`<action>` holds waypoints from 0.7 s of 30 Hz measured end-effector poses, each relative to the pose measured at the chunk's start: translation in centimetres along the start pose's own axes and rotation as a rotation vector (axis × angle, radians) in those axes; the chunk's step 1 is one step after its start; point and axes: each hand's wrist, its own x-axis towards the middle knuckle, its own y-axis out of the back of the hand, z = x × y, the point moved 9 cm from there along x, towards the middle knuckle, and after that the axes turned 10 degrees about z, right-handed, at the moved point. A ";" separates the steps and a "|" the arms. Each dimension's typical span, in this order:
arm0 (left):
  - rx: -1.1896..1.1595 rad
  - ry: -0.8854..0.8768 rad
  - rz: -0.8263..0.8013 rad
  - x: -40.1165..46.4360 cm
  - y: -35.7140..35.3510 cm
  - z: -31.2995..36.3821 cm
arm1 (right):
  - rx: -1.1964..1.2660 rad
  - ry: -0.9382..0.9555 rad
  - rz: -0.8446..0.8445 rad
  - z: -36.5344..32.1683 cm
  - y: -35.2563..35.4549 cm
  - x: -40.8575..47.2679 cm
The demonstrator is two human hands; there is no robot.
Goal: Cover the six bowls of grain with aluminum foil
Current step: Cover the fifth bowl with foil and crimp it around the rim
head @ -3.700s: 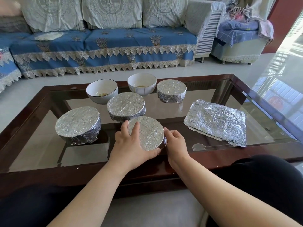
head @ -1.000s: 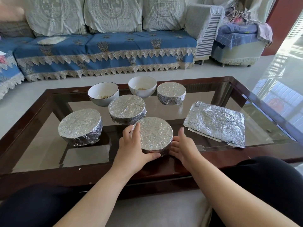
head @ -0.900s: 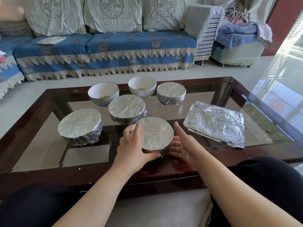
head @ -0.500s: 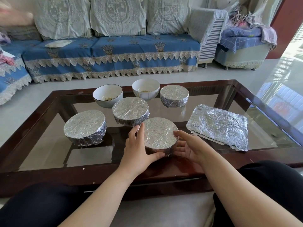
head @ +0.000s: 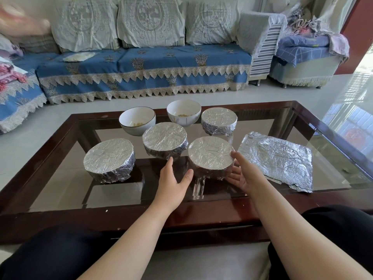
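The glass coffee table [head: 252,126] carries everything. A stack of foil sheets [head: 278,156] lies flat at its right. Four foil-covered bowls stand in front of two uncovered bowls [head: 137,120] of grain. The nearest covered bowl [head: 211,156] sits between my hands: my left hand [head: 173,179] spread just beside it, my right hand [head: 245,174] spread, fingers at its rim.

Bare forearms, no sleeves in view; dark trousers [head: 333,229] on both legs.
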 end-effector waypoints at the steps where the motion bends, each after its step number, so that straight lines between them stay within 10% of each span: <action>1: -0.038 0.029 0.006 0.1 0.0 -0.1 | 0.026 0.004 0.008 -0.1 0.0 0.2; 21: -0.173 0.142 0.135 0.8 1.0 0.0 | 0.188 0.035 0.111 -0.9 -2.1 2.7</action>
